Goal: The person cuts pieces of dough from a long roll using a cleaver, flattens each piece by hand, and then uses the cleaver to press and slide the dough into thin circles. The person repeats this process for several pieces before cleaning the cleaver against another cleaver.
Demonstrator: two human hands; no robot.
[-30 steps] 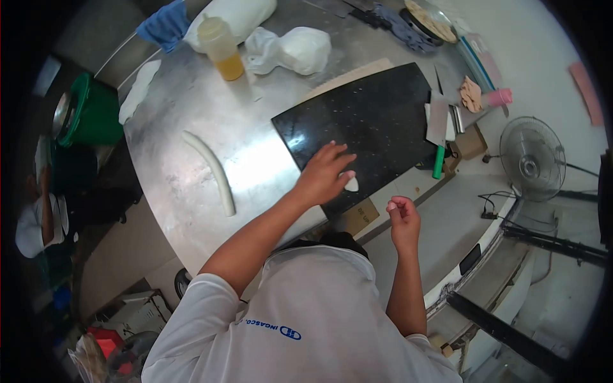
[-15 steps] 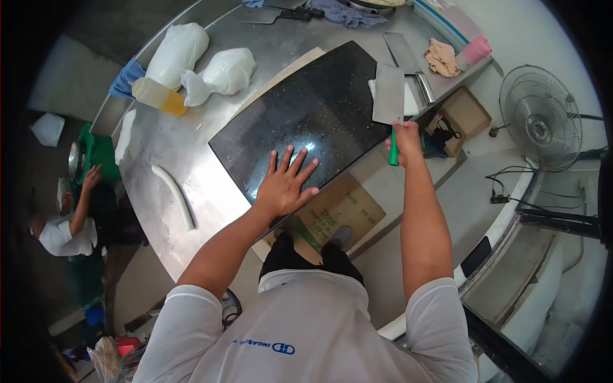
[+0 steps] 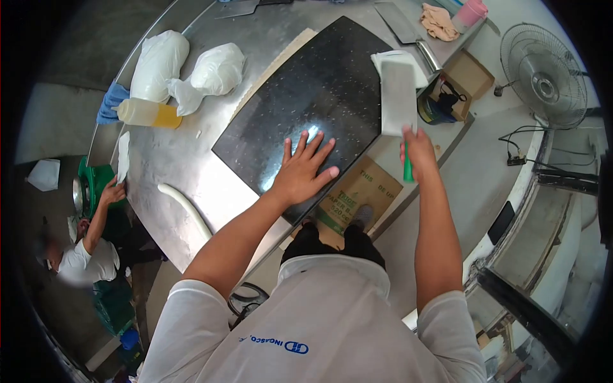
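Fingers (image 3: 311,148) splayed, left hand (image 3: 299,177) on slab (image 3: 319,83)

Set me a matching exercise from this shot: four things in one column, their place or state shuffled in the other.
1. left hand
2. right hand
3. bottle
4. fan

a. part full of yellow liquid, by the white bags
b. gripping the green handle of the cleaver
c. standing off the metal table, far right
d. spread flat on the black slab

Pairs: 1-d; 2-b; 3-a; 4-c
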